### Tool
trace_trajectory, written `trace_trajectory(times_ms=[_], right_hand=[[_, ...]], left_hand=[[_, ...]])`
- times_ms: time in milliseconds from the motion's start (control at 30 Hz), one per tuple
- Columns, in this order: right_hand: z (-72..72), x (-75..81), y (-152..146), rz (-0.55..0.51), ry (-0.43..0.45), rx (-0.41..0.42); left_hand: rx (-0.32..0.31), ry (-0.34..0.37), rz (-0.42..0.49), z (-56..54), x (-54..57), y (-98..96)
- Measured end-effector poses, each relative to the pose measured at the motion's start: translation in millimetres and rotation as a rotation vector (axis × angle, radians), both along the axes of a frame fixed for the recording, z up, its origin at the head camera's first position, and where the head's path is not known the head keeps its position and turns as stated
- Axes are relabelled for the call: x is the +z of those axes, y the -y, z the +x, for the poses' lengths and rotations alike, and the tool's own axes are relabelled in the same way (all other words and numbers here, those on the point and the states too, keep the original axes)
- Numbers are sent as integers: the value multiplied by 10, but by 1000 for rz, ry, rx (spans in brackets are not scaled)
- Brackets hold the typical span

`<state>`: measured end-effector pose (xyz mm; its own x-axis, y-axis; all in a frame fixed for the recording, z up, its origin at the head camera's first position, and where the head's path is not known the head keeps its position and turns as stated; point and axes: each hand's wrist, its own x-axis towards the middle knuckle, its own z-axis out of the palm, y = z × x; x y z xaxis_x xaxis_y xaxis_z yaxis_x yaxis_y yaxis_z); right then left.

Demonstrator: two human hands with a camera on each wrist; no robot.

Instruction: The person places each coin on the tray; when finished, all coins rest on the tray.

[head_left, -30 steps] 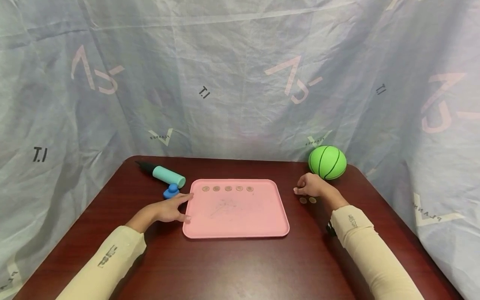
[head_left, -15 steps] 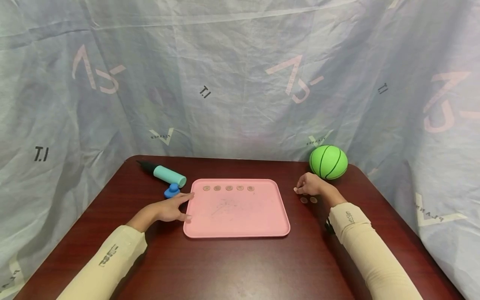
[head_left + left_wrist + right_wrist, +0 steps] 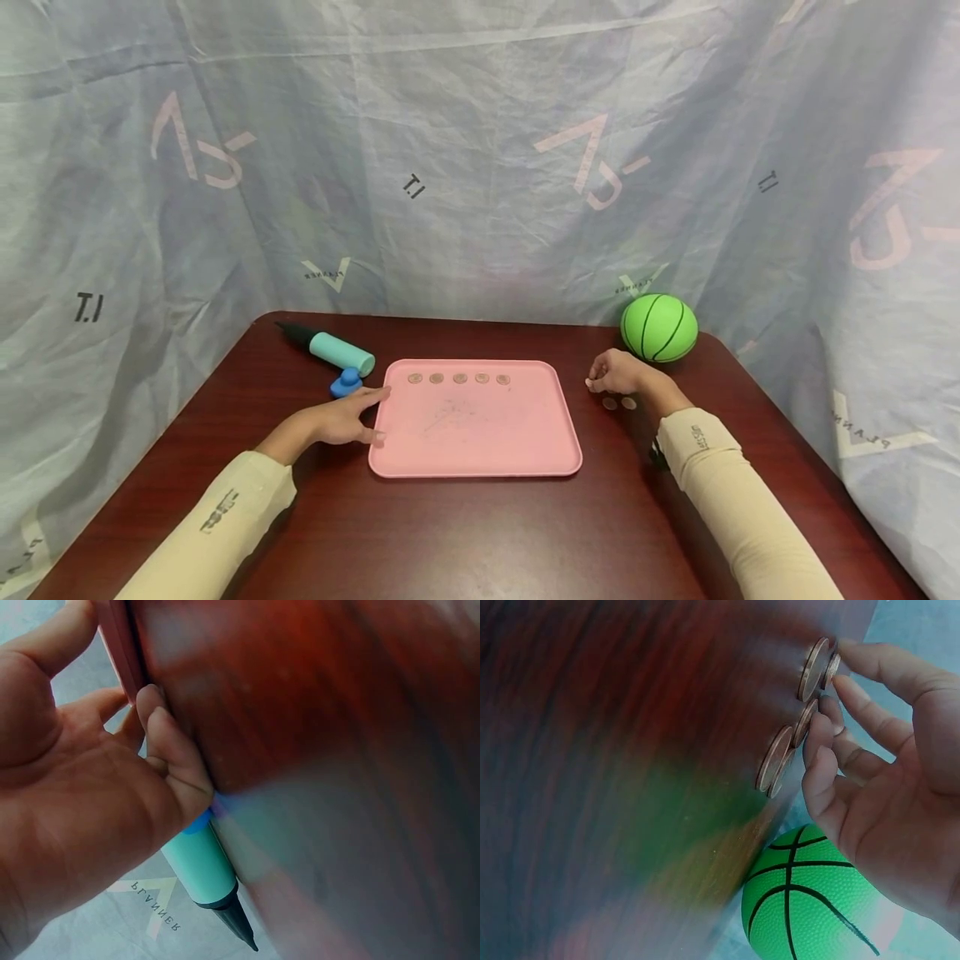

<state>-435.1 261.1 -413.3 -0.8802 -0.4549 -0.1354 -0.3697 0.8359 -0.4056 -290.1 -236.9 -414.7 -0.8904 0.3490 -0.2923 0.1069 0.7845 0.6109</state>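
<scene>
My left hand rests at the left rim of a pink tray, thumb and fingers spread along its edge. The tray's edge also shows by the fingertips in the left wrist view. A row of several coins lies along the tray's far side. To the right of the tray, my right hand is low over the table. Its thumb and index finger pinch a coin, best seen in the right wrist view. Other coins lie on the tabletop beside and under the fingers; two show in the head view.
A green ball with black lines sits behind my right hand. Left of the tray are a teal hand pump with a black tip and a blue duck-shaped toy. A grey cloth hangs behind the dark red table.
The right fingertips have shifted slightly left of the two visible coins on the table. The left hand stays at the tray's rim, and the tray's row of coins is the same.
</scene>
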Motion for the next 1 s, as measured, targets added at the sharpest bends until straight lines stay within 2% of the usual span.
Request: trace_trajectory(times_ms=[467, 700, 1000], right_hand=[[-12, 47, 2, 2, 17, 7], [16, 47, -1, -25, -12, 66], [-6, -20, -6, -13, -28, 23]], left_hand=[[-2, -4, -4, 13, 23, -12], [2, -2, -3, 25, 20, -21], [5, -2, 0, 20, 13, -15]])
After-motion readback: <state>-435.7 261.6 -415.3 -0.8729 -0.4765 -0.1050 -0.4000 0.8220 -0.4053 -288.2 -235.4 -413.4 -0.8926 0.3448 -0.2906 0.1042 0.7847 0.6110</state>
